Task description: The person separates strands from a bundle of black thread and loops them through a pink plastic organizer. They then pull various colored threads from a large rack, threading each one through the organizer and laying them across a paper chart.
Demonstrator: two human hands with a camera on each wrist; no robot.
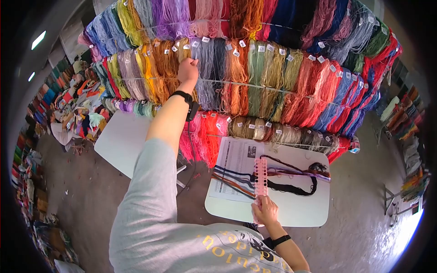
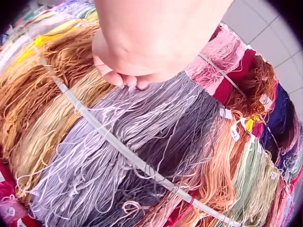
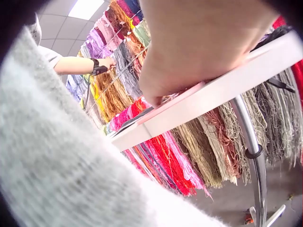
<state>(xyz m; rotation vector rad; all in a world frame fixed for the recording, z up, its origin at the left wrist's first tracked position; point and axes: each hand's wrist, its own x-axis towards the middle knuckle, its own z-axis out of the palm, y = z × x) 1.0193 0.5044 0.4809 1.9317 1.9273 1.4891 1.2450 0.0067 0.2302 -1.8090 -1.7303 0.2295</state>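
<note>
My left hand (image 1: pixel 188 71) is raised to the middle row of a thread rack, its fingers curled at the top of a lavender-grey thread skein (image 2: pixel 113 127). In the left wrist view the fingertips (image 2: pixel 129 81) dig in among these strands, and the palm hides the rest. My right hand (image 1: pixel 265 210) grips the near end of a pink perforated thread holder (image 1: pixel 261 177) on the white table (image 1: pixel 300 214). Blue, grey and orange threads (image 1: pixel 232 184) run left from the holder; black thread (image 1: pixel 291 187) and purple thread (image 1: pixel 296 172) lie to its right.
Labelled skeins in many colours hang in tiers, crossed by a pale strap (image 2: pixel 128 153). A printed sheet (image 1: pixel 236 154) lies under the holder. Another white table (image 1: pixel 123 141) stands to the left. Piled cloth or thread (image 1: pixel 91 109) fills the far left. A metal table leg (image 3: pixel 248 137) shows below.
</note>
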